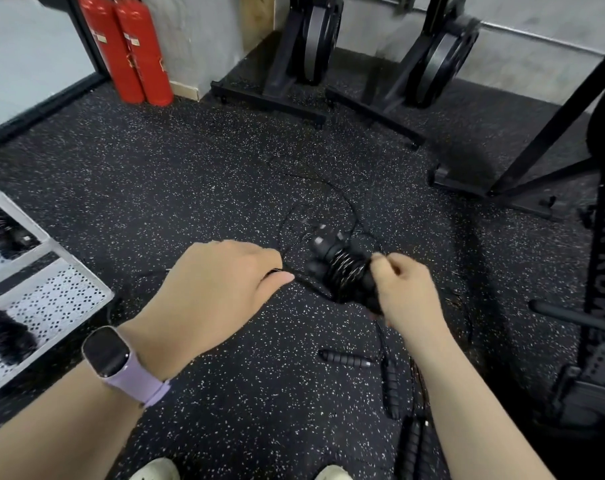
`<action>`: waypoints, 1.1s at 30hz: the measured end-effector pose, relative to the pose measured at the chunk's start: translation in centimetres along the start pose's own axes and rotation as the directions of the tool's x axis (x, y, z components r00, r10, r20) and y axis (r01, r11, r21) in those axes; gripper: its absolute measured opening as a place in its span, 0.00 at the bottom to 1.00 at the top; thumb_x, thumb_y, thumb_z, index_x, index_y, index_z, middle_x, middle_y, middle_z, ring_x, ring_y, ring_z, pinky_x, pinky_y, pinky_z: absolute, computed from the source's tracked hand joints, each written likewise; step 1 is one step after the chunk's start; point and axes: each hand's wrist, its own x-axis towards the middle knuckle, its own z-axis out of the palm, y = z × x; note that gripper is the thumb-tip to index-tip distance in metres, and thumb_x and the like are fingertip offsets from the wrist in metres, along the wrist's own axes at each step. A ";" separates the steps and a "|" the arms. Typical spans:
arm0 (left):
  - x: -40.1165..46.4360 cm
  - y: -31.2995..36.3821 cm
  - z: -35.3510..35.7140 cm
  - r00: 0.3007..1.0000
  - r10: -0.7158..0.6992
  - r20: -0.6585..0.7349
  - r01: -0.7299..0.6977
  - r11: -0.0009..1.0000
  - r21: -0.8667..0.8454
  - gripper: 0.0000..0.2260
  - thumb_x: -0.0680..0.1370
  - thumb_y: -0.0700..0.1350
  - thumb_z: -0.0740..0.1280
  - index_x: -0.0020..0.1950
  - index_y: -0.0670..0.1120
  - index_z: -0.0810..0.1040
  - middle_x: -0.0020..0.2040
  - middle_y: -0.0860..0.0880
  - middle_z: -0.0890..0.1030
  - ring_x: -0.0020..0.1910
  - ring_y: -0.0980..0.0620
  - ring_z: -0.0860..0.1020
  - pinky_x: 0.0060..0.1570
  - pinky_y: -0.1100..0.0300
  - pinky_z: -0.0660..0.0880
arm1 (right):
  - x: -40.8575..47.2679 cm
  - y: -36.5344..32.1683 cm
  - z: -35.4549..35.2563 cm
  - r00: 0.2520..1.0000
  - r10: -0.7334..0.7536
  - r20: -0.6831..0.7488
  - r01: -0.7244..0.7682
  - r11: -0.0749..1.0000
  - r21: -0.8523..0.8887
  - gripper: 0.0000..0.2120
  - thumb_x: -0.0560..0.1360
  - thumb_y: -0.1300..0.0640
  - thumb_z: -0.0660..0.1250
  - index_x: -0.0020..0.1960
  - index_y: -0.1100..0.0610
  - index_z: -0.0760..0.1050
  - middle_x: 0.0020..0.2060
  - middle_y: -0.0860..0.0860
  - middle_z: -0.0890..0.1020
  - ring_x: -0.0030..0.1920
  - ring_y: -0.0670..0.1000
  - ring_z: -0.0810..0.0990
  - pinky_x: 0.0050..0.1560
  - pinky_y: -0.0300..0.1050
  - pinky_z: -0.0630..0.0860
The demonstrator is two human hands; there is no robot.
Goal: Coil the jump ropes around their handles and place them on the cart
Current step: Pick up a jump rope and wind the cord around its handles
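My right hand [403, 289] grips a pair of black jump-rope handles [332, 261] with thin cord wound round their middle. My left hand [221, 282] pinches the loose black cord [314, 188], which runs from it to the handles and loops out over the floor beyond. More black handles [346, 359] lie on the floor below my right forearm, with another pair [413, 445] near my feet. The white perforated cart [51, 299] stands at the left edge with dark coiled bundles [3, 336] on its shelves.
Two red fire extinguishers [127, 50] stand at the back left wall. Black rowing-machine frames [308, 57] line the back, and another rower [602, 271] fills the right side. The floor is black speckled rubber. My shoes show at the bottom edge.
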 end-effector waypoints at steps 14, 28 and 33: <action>0.0 -0.4 -0.1 0.984 0.145 0.103 -0.115 0.960 -0.254 0.22 0.72 0.75 0.56 0.34 0.58 0.65 0.34 0.57 0.70 0.34 0.61 0.71 0.33 0.66 0.62 | -3.2 -2.1 0.5 0.681 -0.201 0.704 0.221 0.973 0.063 0.16 0.78 0.59 0.66 0.32 0.58 0.74 0.25 0.49 0.75 0.27 0.52 0.75 0.29 0.46 0.74; 0.1 1.7 0.3 0.989 -0.069 0.130 0.103 0.955 -0.278 0.19 0.81 0.61 0.45 0.48 0.53 0.71 0.30 0.53 0.75 0.27 0.54 0.74 0.28 0.60 0.65 | -2.9 -3.4 0.6 0.845 -0.214 0.490 -0.343 0.488 0.803 0.22 0.83 0.44 0.57 0.56 0.62 0.77 0.44 0.62 0.76 0.27 0.51 0.69 0.21 0.39 0.61; 0.2 2.0 0.6 0.972 -0.147 0.183 0.138 0.989 0.062 0.14 0.85 0.59 0.45 0.48 0.52 0.63 0.35 0.54 0.73 0.32 0.50 0.73 0.36 0.56 0.68 | -2.7 -3.6 1.1 0.908 -0.050 0.417 -0.322 0.554 0.767 0.29 0.83 0.37 0.55 0.62 0.62 0.79 0.44 0.58 0.84 0.29 0.52 0.72 0.23 0.41 0.63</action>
